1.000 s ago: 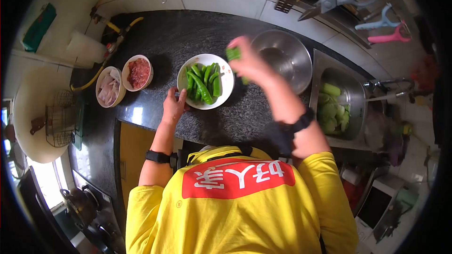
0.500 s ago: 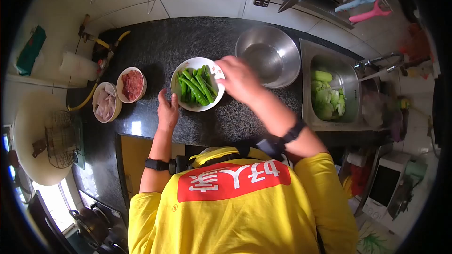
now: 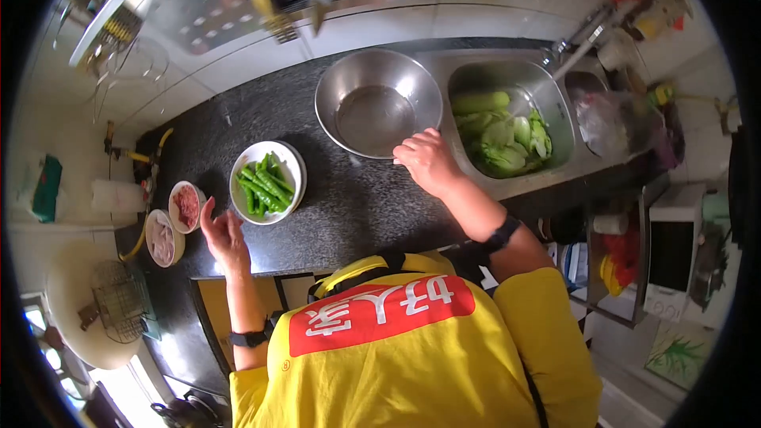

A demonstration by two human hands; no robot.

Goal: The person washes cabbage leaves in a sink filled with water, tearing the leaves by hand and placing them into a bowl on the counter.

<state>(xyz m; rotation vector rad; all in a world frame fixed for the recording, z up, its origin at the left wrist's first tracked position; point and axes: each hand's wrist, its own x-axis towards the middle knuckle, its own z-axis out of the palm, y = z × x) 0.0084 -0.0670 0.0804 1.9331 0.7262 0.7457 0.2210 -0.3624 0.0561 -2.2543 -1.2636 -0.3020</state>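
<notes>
My left hand (image 3: pixel 224 238) is open over the counter, fingers apart, between the bowl of green peppers and the smaller bowls. The green peppers (image 3: pixel 265 185) lie in a white bowl (image 3: pixel 297 170). At the near right side of a wide stainless steel basin (image 3: pixel 372 111), my right hand (image 3: pixel 432 162) has its fingers bent over the rim. A little water seems to lie in the basin. Left of my left hand stand a bowl of raw minced-looking meat (image 3: pixel 186 208) and a bowl of pale slices (image 3: pixel 161 242).
Right of the basin, leafy green vegetables (image 3: pixel 503 139) lie in a steel sink (image 3: pixel 567 139) under a tap (image 3: pixel 579 51). A plastic bag (image 3: pixel 614 123) is beyond it. Utensils (image 3: pixel 273 16) hang on the back wall. A yellow hose (image 3: pixel 127 254) runs along the left side.
My right hand has left the pepper bowl and moved to the steel basin's rim. My left hand has drawn away to the left. The camera view has turned rightward.
</notes>
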